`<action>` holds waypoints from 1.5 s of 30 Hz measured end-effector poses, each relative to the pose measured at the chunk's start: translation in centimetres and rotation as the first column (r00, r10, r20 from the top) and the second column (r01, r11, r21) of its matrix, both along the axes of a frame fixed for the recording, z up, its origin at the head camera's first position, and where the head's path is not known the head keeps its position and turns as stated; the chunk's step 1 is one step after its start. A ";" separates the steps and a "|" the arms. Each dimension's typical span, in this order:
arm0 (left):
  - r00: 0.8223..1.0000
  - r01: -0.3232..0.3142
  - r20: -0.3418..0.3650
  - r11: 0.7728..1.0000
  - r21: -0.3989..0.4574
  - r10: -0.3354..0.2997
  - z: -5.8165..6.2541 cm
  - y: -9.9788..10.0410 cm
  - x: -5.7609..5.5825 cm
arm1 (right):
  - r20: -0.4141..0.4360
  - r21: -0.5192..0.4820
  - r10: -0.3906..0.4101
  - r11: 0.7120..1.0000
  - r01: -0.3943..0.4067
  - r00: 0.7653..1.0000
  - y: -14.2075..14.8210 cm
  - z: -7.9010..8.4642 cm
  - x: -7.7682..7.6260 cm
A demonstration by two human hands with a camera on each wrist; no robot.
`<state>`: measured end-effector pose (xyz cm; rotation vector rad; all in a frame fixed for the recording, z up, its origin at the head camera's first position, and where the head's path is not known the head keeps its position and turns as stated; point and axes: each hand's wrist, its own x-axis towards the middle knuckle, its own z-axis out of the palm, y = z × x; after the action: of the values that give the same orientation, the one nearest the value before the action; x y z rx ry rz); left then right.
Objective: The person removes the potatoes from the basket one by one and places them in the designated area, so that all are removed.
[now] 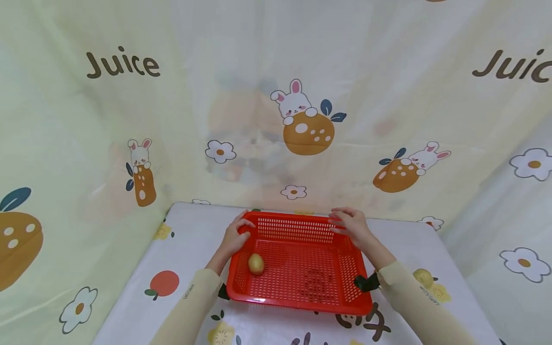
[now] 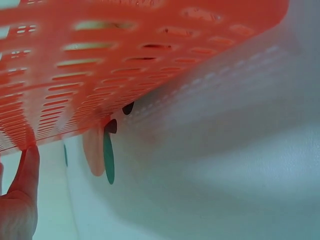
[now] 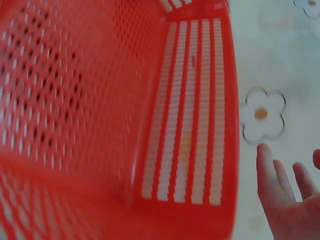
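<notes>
A red plastic basket [image 1: 293, 268] with slotted walls stands on the table. Inside it, near the left wall, lies one yellow-brown oval thing [image 1: 256, 264] that looks like a potato. My left hand [image 1: 235, 235] grips the rim at the basket's back left corner. From the left wrist view, a finger [image 2: 29, 175] touches the outside of the slotted wall, and the basket appears raised off the surface on that side. By the back right corner is my right hand [image 1: 351, 225], its fingers spread; in the right wrist view these fingers [image 3: 267, 172] are apart from the rim.
A white printed cloth [image 1: 185, 239] covers the table, with fruit and flower pictures on it. Hanging printed sheets [image 1: 241, 187] stand close behind the basket and at both sides. A dark object [image 1: 366, 282] sits against the basket's right rim, near the right sleeve.
</notes>
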<state>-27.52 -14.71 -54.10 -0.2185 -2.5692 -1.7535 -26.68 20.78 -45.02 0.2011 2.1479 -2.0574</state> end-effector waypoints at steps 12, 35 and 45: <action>0.998 -0.018 -0.056 1.000 -0.010 0.017 -0.1 -0.2 -0.4 | 0.163 -0.039 0.194 0.981 -0.190 0.967 -8.2 -2.8 -0.5; 0.998 -0.024 -0.052 0.999 0.024 0.025 -0.3 -0.2 -0.2 | 0.189 0.097 0.317 0.936 -0.339 0.930 -14.7 -7.2 0.7; 0.999 -0.011 -0.041 1.000 -0.002 0.011 -0.4 0.1 0.0 | 0.234 0.119 0.410 0.888 -0.444 0.882 -16.2 -8.4 0.8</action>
<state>-27.52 -14.61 -54.53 -0.2371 -2.5385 -1.7241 -25.86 4.55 -53.40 -0.0456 2.0180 -1.5400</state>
